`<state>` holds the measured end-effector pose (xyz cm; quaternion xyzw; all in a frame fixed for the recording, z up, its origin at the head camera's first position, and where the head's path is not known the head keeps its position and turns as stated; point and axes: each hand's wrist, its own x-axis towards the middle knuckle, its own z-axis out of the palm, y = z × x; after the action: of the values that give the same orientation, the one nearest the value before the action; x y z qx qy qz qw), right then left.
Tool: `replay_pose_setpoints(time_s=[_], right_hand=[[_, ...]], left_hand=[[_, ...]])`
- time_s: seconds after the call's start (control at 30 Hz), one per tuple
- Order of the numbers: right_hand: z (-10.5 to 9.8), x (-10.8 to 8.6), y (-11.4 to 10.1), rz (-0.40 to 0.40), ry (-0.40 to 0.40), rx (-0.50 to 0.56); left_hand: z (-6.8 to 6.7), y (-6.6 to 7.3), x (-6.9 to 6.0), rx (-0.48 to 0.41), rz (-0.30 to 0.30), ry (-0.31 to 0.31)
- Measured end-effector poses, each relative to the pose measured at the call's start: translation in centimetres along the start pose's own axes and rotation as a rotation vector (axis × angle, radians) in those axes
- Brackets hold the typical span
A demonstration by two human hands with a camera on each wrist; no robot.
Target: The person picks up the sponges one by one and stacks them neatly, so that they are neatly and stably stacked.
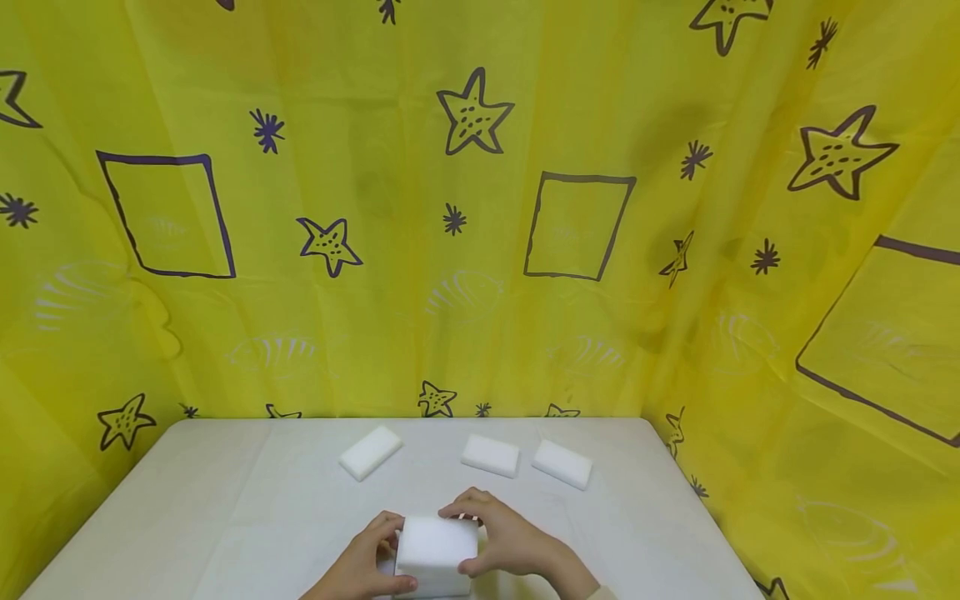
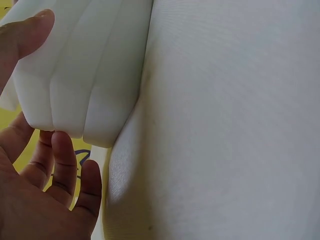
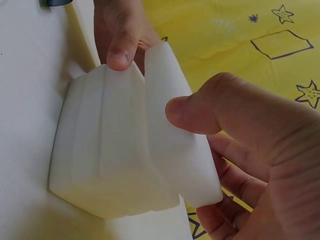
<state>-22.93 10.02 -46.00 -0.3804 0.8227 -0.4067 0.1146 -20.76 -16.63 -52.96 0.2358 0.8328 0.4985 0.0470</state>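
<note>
**Stack of white blocks [image 3: 115, 135] close in, top block [image 1: 437, 540] out of line**

Stack stands on the pale counter [image 1: 187, 517]; three layers show under the top block in the right wrist view. Layer edges look slightly stepped, though the angle may exaggerate it.

Left hand [image 1: 367, 558] clamped round the left end of the stack: thumb on the near side, fingers at the far side. Right hand [image 1: 510, 537] pinches the top block, thumb on its near face, fingers round behind. From the right wrist, that block overhangs the layer beneath rather than lying flush. Setting down or lifting off: cannot tell from one moment; squaring it up seems the likelier reading.

Beyond the stack, three loose blocks lie flat: one to its left [image 1: 371, 452], set at a slant; one a little to its right [image 1: 491, 456]; another farther right [image 1: 562, 464], just beside the second. Behind all, a yellow curtain [image 1: 390, 317] with starfish.

On method: left hand should brace the lower layers lightly, since the blocks look foamy and would probably give under a hard squeeze. Right hand best slides the top block until edges match, then lets go evenly, thumb and fingers together; a dragging fingertip could skew the layers.
</note>
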Motion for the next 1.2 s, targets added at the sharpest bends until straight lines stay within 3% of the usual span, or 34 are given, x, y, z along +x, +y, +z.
replay_pose_setpoints(time_s=[0.6, 1.2], right_hand=[[0.31, 0.39, 0.13, 0.048, -0.005, -0.015], [0.5, 0.33, 0.26, 0.026, -0.008, -0.045]], left_hand=[[0.0, -0.13, -0.06, 0.0, 0.038, 0.006], [-0.04, -0.01, -0.12, 0.018, 0.052, 0.015]])
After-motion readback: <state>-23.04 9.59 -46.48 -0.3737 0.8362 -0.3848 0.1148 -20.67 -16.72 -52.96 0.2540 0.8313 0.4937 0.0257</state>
